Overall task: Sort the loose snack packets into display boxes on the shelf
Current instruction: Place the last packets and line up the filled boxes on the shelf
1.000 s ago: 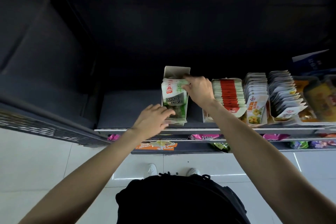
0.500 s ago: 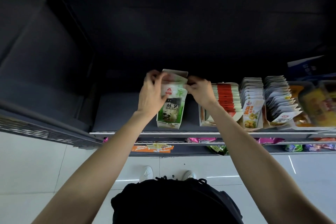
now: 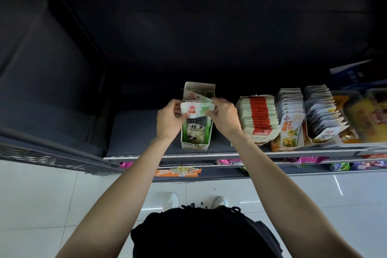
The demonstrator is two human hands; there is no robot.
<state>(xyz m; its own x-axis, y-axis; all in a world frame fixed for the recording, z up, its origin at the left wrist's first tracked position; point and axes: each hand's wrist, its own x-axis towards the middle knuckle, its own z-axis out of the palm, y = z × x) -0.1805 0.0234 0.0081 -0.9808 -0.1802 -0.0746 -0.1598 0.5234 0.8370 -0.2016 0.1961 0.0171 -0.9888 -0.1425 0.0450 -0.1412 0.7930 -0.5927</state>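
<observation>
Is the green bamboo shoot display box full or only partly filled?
Partly filled: the green display box holds a few packets at its front; its back looks empty.

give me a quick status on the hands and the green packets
Left hand and right hand both grip the green snack packets over the green display box. Nothing in the way.

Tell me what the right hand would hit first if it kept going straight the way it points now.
The right hand points left across the green-and-white cardboard display box. It already grips the white-and-green snack packets, so beyond them it would probably meet the left hand; depth is unclear.
</observation>
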